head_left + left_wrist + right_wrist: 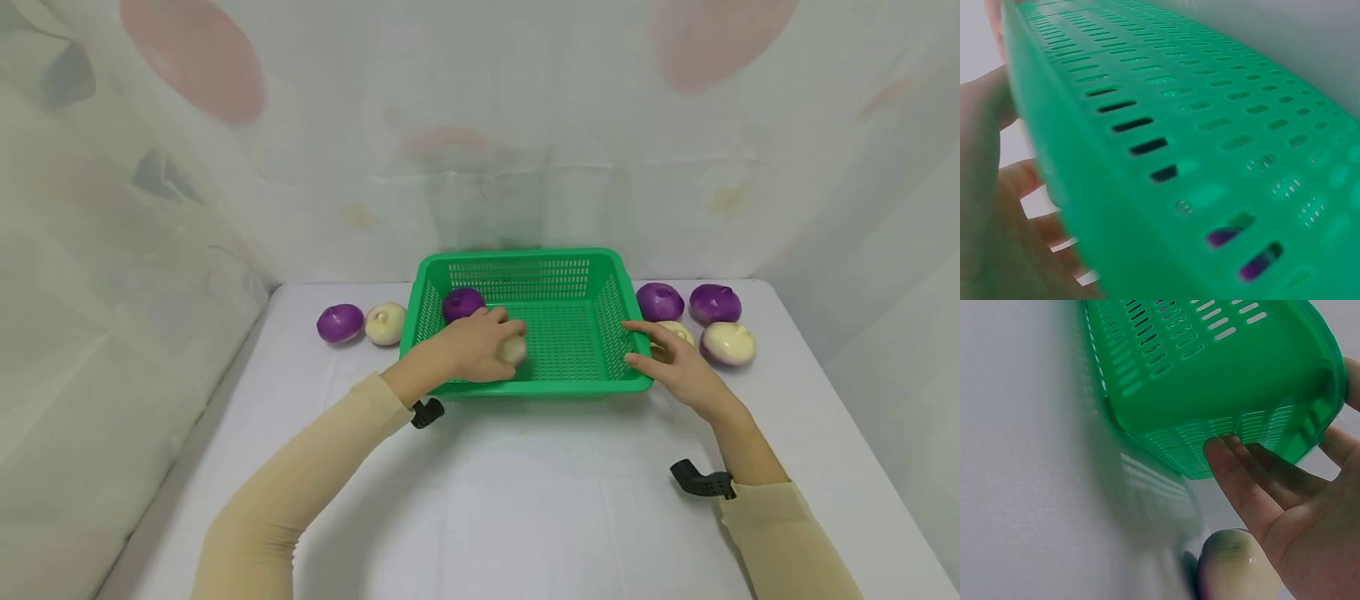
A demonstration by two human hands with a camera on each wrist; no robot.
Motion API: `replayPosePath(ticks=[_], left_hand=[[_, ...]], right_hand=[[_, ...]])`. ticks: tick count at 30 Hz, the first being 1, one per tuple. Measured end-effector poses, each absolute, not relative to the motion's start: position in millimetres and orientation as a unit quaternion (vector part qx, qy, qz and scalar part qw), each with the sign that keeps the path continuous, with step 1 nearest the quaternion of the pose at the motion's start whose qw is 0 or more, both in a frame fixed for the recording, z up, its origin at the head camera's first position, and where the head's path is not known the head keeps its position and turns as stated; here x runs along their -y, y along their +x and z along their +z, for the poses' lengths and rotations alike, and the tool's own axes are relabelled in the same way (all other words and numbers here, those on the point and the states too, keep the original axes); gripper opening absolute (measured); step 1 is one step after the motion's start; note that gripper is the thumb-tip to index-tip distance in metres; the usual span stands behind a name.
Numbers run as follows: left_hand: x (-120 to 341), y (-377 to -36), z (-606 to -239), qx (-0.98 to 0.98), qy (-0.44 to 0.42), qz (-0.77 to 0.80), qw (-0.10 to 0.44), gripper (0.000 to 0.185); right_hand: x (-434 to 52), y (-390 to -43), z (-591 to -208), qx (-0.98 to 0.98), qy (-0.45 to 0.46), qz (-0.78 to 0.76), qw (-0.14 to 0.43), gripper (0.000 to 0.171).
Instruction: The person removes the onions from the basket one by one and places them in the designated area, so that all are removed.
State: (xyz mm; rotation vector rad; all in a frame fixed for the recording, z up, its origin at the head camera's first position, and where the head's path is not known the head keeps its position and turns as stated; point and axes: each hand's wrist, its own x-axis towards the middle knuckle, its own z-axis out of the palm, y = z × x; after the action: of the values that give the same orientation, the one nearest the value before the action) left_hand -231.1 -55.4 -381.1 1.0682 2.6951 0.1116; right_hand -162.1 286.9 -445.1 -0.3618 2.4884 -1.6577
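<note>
A green slotted basket [525, 256] stands mid-table. My left hand [504, 335] reaches over its near left wall and grips a white onion [514, 351] low inside it. A purple onion [462, 303] lies in the basket's back left corner, just beyond that hand. My right hand [637, 343] rests with straight fingers on the outside of the basket's right front corner. In the right wrist view the fingers [1241, 475] touch the basket's [1210, 375] wall, and a white onion [1235, 569] lies on the table under the palm. The left wrist view shows only the basket wall [1197, 125] close up.
Left of the basket lie a purple onion [340, 322] and a white onion [386, 323]. On its right are two purple onions [659, 301] [715, 302], a white onion [728, 342] and another white one [678, 331] behind my right hand. Curtains enclose the white table [525, 500].
</note>
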Motion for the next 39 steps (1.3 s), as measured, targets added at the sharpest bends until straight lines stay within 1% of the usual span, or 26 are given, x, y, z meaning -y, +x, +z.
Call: replayPosePath(ticks=[14,22,27,35,39], left_hand=[[77,-225,-358,-0.926,0.363,0.076,0.073,0.059],[98,-220,-353,-0.926,0.362,0.103,0.03,0.058],[112,-216,-349,-0.93,0.347,0.116,0.024,0.057],[132,-212,-344,-0.944,0.31,0.112,0.007,0.061],[142,-211,-344,-0.948,0.297,0.113,-0.003,0.058]], right_hand=[[-287,-161,-446,-0.824,-0.125,-0.549,0.064,0.058],[-286,-160,-444,-0.826,-0.125,-0.547,0.06,0.058],[-287,-161,-446,-0.824,-0.126,-0.549,0.061,0.058],[-287,-162,-446,-0.823,-0.124,-0.55,0.063,0.058],[-286,-162,-445,-0.825,-0.123,-0.548,0.062,0.058]])
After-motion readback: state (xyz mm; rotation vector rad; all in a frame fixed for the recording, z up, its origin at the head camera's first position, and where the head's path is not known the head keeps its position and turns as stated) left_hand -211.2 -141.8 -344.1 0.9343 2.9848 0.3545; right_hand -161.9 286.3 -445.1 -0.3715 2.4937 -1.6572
